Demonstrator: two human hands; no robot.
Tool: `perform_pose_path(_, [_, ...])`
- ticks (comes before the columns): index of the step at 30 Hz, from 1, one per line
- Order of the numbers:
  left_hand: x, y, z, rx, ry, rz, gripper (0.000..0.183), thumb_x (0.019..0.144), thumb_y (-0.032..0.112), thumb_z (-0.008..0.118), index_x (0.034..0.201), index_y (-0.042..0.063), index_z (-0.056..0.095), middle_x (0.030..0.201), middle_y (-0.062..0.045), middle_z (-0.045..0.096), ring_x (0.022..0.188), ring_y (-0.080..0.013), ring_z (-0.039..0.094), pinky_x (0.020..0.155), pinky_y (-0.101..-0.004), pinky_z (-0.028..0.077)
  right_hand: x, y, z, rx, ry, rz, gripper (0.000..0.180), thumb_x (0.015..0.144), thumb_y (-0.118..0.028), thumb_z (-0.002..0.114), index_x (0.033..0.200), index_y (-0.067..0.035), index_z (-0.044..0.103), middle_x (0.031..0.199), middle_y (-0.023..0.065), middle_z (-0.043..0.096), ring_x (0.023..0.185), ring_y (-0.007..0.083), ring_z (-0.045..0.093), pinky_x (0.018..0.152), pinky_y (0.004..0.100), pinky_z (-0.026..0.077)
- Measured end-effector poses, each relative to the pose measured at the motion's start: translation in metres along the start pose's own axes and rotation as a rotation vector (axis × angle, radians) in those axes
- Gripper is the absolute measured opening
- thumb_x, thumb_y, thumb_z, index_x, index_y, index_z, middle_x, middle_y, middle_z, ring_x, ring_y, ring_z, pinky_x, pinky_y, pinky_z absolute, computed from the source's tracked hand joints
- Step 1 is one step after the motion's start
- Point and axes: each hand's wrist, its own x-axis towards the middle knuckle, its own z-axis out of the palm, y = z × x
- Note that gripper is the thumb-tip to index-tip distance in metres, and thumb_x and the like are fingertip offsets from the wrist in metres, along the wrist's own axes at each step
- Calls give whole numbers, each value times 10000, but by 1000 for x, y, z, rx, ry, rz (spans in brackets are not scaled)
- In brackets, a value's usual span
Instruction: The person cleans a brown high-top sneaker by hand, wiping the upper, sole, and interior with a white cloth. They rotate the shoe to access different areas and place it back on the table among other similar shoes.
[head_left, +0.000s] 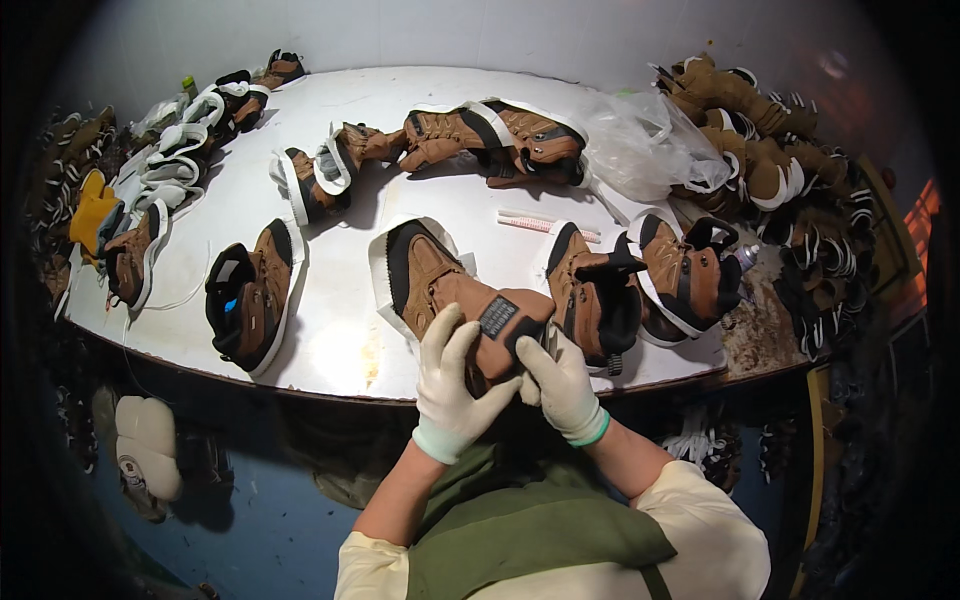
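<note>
Both hands wear white knit gloves and hold one brown leather shoe upper (450, 283) at the front edge of the white table (337, 300). Its black-edged toe points away, with white lining material spread around it. My left hand (456, 375) grips its near left side, fingers on top. My right hand (556, 381) pinches the black-trimmed heel end at the right. A printed label (499, 318) lies face up on the tongue between the hands. Another brown upper (259, 300) stands to the left, and a further brown upper (589, 292) is close to my right hand.
Joined brown uppers (487, 139) lie across the table's middle, behind a white marked strip (547, 223). Clear plastic bags (637, 142) and heaped tan uppers (750, 135) are at the right. More uppers (176, 165) line the left, near a yellow glove (94, 210).
</note>
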Motion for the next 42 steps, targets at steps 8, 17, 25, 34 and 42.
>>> perform_pose_path(8, [-8,-18,2,-86,206,31,487,677,-61,732,1126,19,563,1174,-180,568,1043,-334,594,874,-360,501,0,6,-4,-52,-205,27,284,1022,-247,433,1026,2,570,546,-30,435,461,51,392,452,221,318])
perform_pose_path(17, [-5,-44,-3,-303,291,-201,322,737,-108,645,1036,0,596,1133,-142,591,1045,-242,588,911,-326,470,15,1,-27,-314,157,-306,229,856,-18,631,1082,11,613,759,-10,585,537,-2,393,491,161,322])
perform_pose_path(25, [12,-54,-21,-604,159,-456,321,769,-124,606,1073,-23,600,1116,-104,606,1042,-172,580,910,-277,469,54,-5,-12,-749,-152,-278,591,751,-263,775,1241,-15,557,1119,160,606,983,262,630,860,322,494])
perform_pose_path(34, [29,-72,-35,-707,7,-564,252,868,-20,591,1117,-49,614,986,-73,648,883,-107,593,802,-226,477,84,22,0,-398,-176,-292,340,818,-21,690,1152,-6,626,1039,51,648,973,117,604,865,249,474])
perform_pose_path(42, [51,-71,-24,-730,-22,-670,237,933,173,594,1043,-31,644,878,-8,628,779,-68,552,680,-199,454,110,28,-5,41,-213,-25,232,948,-172,613,1043,33,663,860,-4,649,745,47,583,654,185,479])
